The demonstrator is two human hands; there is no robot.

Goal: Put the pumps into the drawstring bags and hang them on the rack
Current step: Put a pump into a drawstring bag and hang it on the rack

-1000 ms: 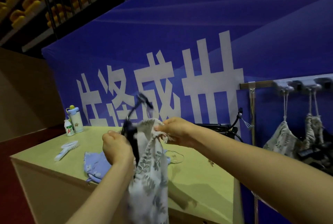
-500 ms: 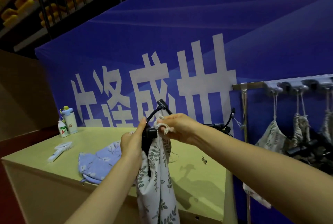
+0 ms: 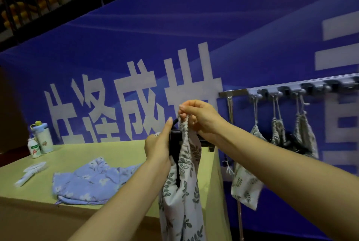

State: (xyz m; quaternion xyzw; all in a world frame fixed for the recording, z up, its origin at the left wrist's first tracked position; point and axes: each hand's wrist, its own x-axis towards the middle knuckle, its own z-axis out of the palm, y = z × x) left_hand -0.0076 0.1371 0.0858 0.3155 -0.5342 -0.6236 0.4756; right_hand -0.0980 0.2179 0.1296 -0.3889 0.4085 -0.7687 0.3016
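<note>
While half a second ago the pump's hose still arched well above the bag mouth, now we have the pump [image 3: 175,144] sunk deeper into the leaf-print bag [image 3: 182,192], with only its black head and a short loop of hose showing at the rim. Our left hand [image 3: 158,146] is closed round the pump head, thumb up, pressing it down. Our right hand [image 3: 198,116] pinches the gathered rim and cord, holding the bag up in the air over the table's right end. We judge the bagging nearly done; drawing the cord tight and carrying the bag to the rack [image 3: 291,88] come next.

From the one head view, the table [image 3: 101,151] is pale green and matt. On it lies a blue floral bag [image 3: 87,180], flat and seemingly empty. Far left are a white brush [image 3: 32,171] and two bottles [image 3: 39,142]. At right, three filled bags [image 3: 279,134] hang from the rack's hooks; further hooks look free. Behind stands a blue banner [image 3: 194,27] with large white characters, and railings above it.
</note>
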